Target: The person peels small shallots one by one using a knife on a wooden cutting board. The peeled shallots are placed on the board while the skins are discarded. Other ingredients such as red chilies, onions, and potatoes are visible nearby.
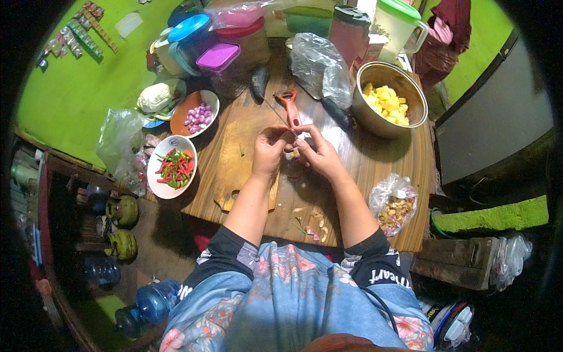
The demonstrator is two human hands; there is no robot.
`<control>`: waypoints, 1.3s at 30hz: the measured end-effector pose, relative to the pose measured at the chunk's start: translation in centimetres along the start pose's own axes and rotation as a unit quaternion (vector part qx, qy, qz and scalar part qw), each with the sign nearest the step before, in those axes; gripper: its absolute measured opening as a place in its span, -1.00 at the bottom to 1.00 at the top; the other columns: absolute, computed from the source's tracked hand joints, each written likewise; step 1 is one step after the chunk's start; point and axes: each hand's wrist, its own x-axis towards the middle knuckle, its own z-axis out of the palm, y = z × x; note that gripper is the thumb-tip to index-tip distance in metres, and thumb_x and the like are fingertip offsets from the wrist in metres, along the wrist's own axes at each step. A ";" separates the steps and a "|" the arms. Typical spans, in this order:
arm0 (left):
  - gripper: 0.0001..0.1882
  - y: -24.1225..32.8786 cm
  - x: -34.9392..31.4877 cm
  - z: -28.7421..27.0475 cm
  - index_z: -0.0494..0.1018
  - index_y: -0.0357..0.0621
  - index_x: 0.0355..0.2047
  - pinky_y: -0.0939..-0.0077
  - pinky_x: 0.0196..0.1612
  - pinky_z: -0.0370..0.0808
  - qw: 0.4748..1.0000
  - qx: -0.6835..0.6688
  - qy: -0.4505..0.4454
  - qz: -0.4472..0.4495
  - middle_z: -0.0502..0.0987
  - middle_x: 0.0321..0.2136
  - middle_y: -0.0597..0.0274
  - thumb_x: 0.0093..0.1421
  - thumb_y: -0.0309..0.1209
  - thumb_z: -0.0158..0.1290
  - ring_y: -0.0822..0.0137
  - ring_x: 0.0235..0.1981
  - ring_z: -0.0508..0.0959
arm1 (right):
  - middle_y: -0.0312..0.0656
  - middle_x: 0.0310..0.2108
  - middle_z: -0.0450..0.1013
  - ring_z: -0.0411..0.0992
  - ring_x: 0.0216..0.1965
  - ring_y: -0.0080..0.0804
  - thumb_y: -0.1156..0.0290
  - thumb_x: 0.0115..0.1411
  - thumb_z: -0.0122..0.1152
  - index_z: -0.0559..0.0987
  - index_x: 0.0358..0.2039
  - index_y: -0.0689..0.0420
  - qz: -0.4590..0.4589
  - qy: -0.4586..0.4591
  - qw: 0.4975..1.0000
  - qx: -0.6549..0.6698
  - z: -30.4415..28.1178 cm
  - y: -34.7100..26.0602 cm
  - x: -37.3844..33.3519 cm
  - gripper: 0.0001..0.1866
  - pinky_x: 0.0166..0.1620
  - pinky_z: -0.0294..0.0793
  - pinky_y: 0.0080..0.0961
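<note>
My left hand and my right hand meet over the middle of the table, fingers closed and tips close together. A thin-bladed small knife points up and left from between them; its grip appears to be in my right fingers. My left fingers pinch something too small and hidden to name. A small pale piece shows just below the fingertips. Beyond the hands lies a red peeler. The wooden cutting board, with a green scrap on it, is beside my left hand.
At left stand a bowl of chillies, a bowl of shallots and a cauliflower. At right are a pot of yellow chunks and a bag of peelings. A black-handled knife lies beside a plastic bag. Scraps litter the near edge.
</note>
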 end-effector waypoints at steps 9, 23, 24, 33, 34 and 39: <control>-0.85 0.4 -0.4 0.7 0.41 -0.21 -0.28 0.63 -0.38 0.44 1.000 0.007 -0.019 -0.006 0.51 -0.38 0.26 0.10 -0.56 0.02 0.48 -0.42 0.50 | -0.27 -0.45 0.47 0.46 -0.39 -0.58 0.26 0.15 0.08 0.34 -0.15 0.12 0.007 0.026 0.999 0.021 -0.1 0.1 0.0 -0.70 -0.32 0.38 -0.67; -0.85 0.9 -0.1 0.7 0.43 -0.23 -0.26 0.70 -0.41 0.42 0.998 -0.027 -0.019 -0.045 0.52 -0.36 0.23 0.11 -0.55 0.02 0.50 -0.43 0.49 | -0.31 -0.47 0.41 0.35 -0.47 -0.66 0.24 0.19 0.03 0.35 -0.17 0.13 0.050 0.038 0.977 0.202 -1.1 0.7 0.3 -0.72 -0.39 0.33 -0.71; -0.85 0.9 -0.1 0.7 0.43 -0.23 -0.26 0.70 -0.40 0.42 0.998 -0.033 -0.016 -0.046 0.52 -0.36 0.22 0.11 -0.54 0.02 0.50 -0.43 0.49 | -0.32 -0.47 0.41 0.34 -0.48 -0.67 0.24 0.21 0.00 0.36 -0.16 0.13 0.036 0.031 0.977 0.207 -1.5 1.5 0.5 -0.72 -0.40 0.34 -0.68; -0.83 0.7 0.0 0.2 0.39 -0.25 -0.25 0.50 -0.36 0.50 0.998 -0.041 -0.028 -0.034 0.51 -0.33 0.13 0.10 -0.55 0.00 0.31 -0.34 0.54 | -0.22 -0.24 0.40 0.42 -0.27 -0.57 0.20 0.19 0.02 0.32 0.03 0.03 0.013 -0.046 0.996 0.072 -0.9 0.5 0.0 -0.59 -0.24 0.38 -0.64; -0.83 0.6 0.0 0.0 0.40 -0.25 -0.26 0.50 -0.36 0.50 0.998 -0.042 -0.027 -0.030 0.51 -0.32 0.13 0.10 -0.55 0.00 0.31 -0.33 0.54 | -0.19 -0.23 0.41 0.43 -0.25 -0.55 0.21 0.18 0.02 0.33 0.02 0.03 0.041 -0.051 0.996 0.056 -1.0 0.0 -0.1 -0.59 -0.22 0.38 -0.61; -0.82 0.0 -0.1 -0.7 0.41 -0.24 -0.26 0.51 -0.36 0.49 0.998 -0.042 -0.023 -0.027 0.52 -0.33 0.12 0.09 -0.54 0.00 0.31 -0.35 0.54 | -0.13 -0.27 0.43 0.44 -0.25 -0.41 0.23 0.14 0.05 0.36 -0.03 0.08 -0.051 0.015 0.996 -0.078 -0.4 -0.2 -0.2 -0.61 -0.18 0.38 -0.51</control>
